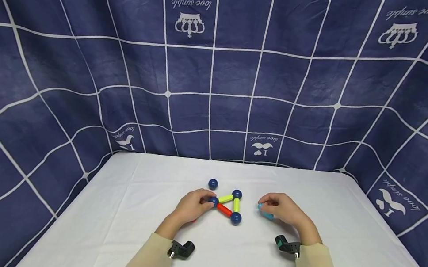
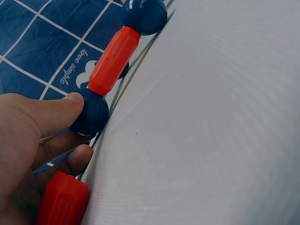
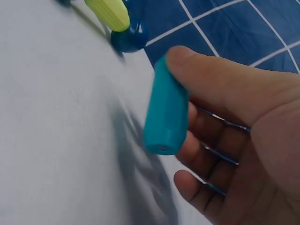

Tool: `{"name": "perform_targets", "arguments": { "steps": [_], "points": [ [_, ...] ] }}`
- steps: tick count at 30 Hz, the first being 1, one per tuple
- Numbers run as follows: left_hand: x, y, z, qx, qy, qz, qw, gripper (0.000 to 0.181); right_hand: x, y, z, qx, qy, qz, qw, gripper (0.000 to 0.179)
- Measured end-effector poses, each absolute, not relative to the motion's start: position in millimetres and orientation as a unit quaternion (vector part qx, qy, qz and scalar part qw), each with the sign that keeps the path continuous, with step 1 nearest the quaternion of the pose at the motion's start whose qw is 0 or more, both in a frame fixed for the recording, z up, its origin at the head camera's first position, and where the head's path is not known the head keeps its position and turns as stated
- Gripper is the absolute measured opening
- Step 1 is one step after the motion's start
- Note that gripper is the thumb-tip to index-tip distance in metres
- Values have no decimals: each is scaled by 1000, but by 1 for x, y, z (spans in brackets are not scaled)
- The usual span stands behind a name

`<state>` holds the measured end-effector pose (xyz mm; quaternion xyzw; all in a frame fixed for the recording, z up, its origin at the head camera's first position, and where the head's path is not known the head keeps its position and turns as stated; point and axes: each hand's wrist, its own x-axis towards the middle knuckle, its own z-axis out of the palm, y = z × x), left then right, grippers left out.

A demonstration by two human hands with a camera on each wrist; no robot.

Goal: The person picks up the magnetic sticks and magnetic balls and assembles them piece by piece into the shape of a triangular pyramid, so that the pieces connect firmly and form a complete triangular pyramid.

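Note:
A triangle of rods and dark blue balls lies on the white tabletop, with one red rod (image 1: 224, 210), one yellow-green rod (image 1: 226, 198) and a second yellow-green rod (image 1: 236, 205). At its left corner, my left hand (image 1: 191, 205) pinches a blue ball (image 2: 89, 115) between thumb and fingers. To the right of the triangle, my right hand (image 1: 284, 208) holds a light blue rod (image 3: 166, 110) by one end, its other end pointing away from the fingertips. Another red rod (image 2: 63, 201) shows beside the left hand's fingers, mostly hidden by that hand in the head view.
A loose blue ball (image 1: 213, 184) sits behind the triangle. White cloth covers the table (image 1: 140, 213). A dark blue curtain (image 1: 229, 73) with white lines hangs behind and at both sides. Each wrist wears a small black camera, such as the left one (image 1: 183, 250).

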<state>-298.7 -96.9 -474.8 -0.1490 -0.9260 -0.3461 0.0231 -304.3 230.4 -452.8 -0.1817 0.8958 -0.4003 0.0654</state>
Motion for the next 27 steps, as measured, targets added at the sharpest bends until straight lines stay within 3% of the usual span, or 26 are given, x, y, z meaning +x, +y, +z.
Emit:
{"name": "perform_targets", "arguments": {
  "steps": [17,27],
  "points": [
    [-299,-98,-475,-177,-924,-337,26,28,-304,196,-448,-148,880,-446,-70,21],
    [-297,-99,-473,-185,-924,-335,19,30,-302,174,-452,-134,861,-475,-121,23]
  ]
}}
